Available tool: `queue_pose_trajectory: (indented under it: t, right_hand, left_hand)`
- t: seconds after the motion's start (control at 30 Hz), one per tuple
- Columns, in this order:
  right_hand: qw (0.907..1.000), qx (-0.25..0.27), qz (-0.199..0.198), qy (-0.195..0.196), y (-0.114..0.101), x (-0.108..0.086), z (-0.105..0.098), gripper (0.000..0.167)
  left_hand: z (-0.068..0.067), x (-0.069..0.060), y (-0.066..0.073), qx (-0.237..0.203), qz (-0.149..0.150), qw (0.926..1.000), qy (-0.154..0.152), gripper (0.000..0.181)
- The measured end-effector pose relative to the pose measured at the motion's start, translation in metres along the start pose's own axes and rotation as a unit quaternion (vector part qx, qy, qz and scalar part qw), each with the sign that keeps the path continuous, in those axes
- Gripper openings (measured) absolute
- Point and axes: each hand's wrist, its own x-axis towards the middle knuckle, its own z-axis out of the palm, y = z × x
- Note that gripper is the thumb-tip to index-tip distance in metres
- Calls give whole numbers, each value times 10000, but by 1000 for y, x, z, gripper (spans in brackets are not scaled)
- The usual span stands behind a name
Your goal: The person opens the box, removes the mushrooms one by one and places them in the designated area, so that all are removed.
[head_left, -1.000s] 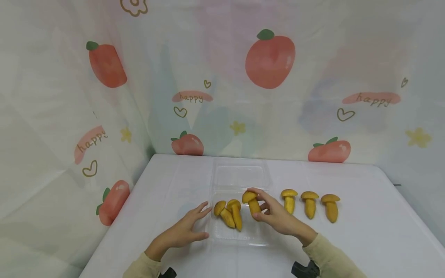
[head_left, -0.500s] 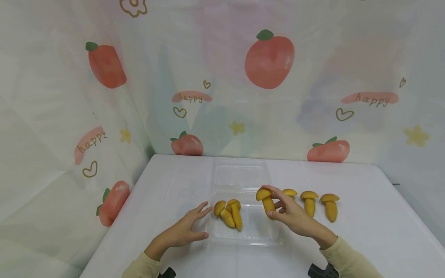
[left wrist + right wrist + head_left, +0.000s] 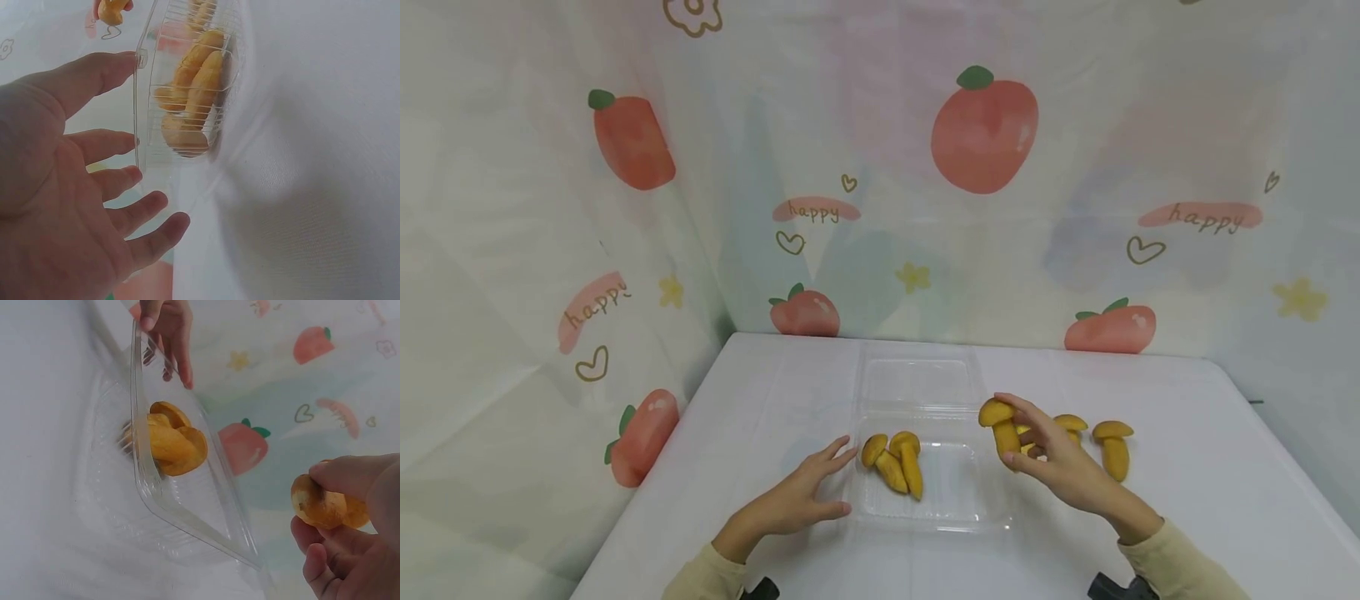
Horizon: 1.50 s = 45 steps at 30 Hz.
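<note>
Beyond the right edge of a clear plastic box [image 3: 951,492], my right hand [image 3: 1063,468] holds a yellow-brown mushroom [image 3: 1002,432] above the table, cap up, pinched between thumb and fingers. Two similar mushrooms, a left one [image 3: 889,468] and a right one [image 3: 910,471], lie side by side in the left part of the box. My left hand [image 3: 793,500] is spread at the box's left side; in the left wrist view its thumb and a fingertip meet the rim [image 3: 137,100]. The right hand partly hides the mushrooms behind it.
The box's clear lid [image 3: 917,379] lies folded back behind it. On the white table [image 3: 1210,517] to the right stand a mushroom [image 3: 1115,450] and a partly hidden one [image 3: 1071,423]; another barely shows behind the right hand. A printed fabric backdrop [image 3: 865,108] rises behind.
My right hand has moved right with the mushroom, from over the box to past its right edge, now covering parts of the mushrooms on the table. The left hand has stayed put.
</note>
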Motion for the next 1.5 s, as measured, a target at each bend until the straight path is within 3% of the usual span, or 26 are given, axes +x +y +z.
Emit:
queue_pose_trajectory:
  t: [0.37,0.67,1.0,1.23,1.5]
  right_hand:
    - [9990,-109,-129,422,9,-18,-20,71]
    - [9956,-653,281,615,17,-32,-41,71]
    - [9926,-702,528,842,38,-45,-59,72]
    - [9868,-901,1027,871,50,-50,-70,75]
    - [9841,-1114,893,1056,57,-53,-83,78]
  left_hand:
    - [3,-4,-1,-70,11,10000,27,76]
    - [2,-3,1,-37,15,10000,38,76]
    - [4,-4,-1,-60,98,9999,57,76]
    - [3,-3,1,-74,133,9999,56,75]
    - [-1,-3,3,-15,71,10000,53,75]
